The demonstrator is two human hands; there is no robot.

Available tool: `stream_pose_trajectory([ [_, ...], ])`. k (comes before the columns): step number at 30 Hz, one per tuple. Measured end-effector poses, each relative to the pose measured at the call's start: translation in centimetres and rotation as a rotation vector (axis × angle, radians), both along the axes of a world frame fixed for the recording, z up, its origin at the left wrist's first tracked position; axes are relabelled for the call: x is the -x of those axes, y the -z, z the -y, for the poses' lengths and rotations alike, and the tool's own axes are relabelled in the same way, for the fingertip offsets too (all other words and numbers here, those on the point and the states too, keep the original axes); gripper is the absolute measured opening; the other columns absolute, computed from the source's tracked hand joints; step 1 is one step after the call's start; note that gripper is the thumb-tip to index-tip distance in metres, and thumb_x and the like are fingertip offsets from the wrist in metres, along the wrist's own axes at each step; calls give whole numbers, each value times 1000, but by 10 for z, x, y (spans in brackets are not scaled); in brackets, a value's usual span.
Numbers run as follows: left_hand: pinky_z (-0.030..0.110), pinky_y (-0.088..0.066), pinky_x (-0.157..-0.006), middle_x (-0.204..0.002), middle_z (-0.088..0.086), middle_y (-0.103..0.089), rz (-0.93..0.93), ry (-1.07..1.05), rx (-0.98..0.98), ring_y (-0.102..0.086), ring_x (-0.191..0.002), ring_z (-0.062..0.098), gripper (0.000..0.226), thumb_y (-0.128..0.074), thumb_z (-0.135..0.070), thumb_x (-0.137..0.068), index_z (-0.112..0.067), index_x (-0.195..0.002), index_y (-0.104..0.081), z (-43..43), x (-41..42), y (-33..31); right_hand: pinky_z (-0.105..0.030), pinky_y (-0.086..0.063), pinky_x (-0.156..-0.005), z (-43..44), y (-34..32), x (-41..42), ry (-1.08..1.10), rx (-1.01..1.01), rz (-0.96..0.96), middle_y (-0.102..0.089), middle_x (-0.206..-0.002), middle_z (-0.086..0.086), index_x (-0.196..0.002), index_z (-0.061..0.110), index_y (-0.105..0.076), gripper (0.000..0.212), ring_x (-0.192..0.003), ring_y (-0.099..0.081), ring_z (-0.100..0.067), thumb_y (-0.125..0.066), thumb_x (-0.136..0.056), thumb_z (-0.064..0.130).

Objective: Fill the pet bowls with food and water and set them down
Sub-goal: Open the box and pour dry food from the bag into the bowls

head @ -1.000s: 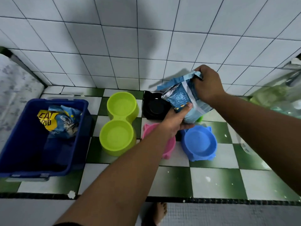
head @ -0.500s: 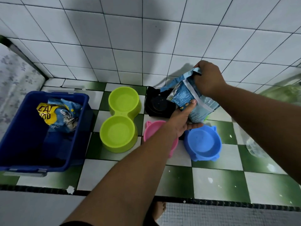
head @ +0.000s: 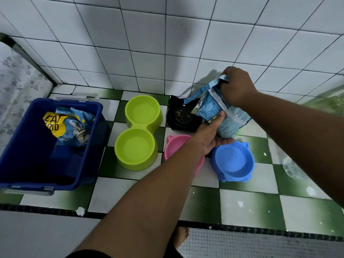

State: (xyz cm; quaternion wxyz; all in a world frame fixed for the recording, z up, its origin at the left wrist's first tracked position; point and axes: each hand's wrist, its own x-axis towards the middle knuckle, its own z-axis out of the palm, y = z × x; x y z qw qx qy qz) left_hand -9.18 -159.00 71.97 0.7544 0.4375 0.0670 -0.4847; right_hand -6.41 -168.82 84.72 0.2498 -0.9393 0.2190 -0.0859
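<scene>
1. While my right hand (head: 236, 86) clenches the folded top of the light-blue food bag (head: 212, 108), my left hand (head: 210, 135) grasps its lower part, thumb flat on the printed face and fingers beneath.
2. Bag position: raised off the checkered tile ledge (head: 245, 203), tilted, with its upper corner over the black bowl (head: 172, 120).
3. Black bowl: stands against the tiled wall and holds a few brown kibble pieces (head: 179, 113) on its floor.
4. Green double bowl (head: 140, 126): stands left of the black bowl; both wells show only bare green plastic.
5. Blue bowl (head: 232, 178): stands below the bag, nearer to me; its inside shows only bare blue plastic.
6. Pink bowl (head: 174, 144): stands between the green and blue bowls, mostly hidden by my left forearm; I cannot tell what it holds.
7. Dark-blue bin (head: 24, 146): stands at the far left and holds a crumpled yellow-and-blue bag marked CAT FOOD (head: 70, 125).
</scene>
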Motion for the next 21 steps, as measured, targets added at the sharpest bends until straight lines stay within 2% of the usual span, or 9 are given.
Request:
stream_pose_trajectory([
  [5, 47, -64, -69, -137, 16, -61, -10, 6, 0, -67, -113, 37, 107, -85, -62, -50, -15, -141, -52, 1, 1, -1, -39, -47, -77, 0, -2, 0, -2, 7, -4, -61, -105, -21, -104, -4, -59, 22, -96, -57, -36, -56, -89, 12],
  [10, 49, -64, -71, -138, 18, -59, -47, -23, 27, -65, -116, 38, 72, -74, -50, -85, -13, -142, -50, 3, 0, -1, -34, -41, -74, -1, -1, -7, -22, 42, -30, -61, -109, -20, -105, -4, -59, 24, -91, -52, -29, -55, -90, 14],
  [15, 48, -64, -71, -141, 20, -56, -82, -39, 63, -64, -117, 38, 87, -79, -55, -70, -15, -142, -51, 3, -3, 1, -35, -43, -78, -2, -1, -15, -43, 81, -70, -61, -115, -19, -110, -3, -60, 26, -104, -56, -34, -55, -91, 15],
  [21, 46, -65, -69, -141, 23, -56, -86, -32, 67, -61, -122, 41, 65, -69, -50, -91, -11, -141, -52, 3, -6, 4, -37, -45, -86, -4, 1, -21, -68, 108, -85, -60, -121, -19, -115, -2, -60, 31, -112, -55, -35, -59, -91, 18],
])
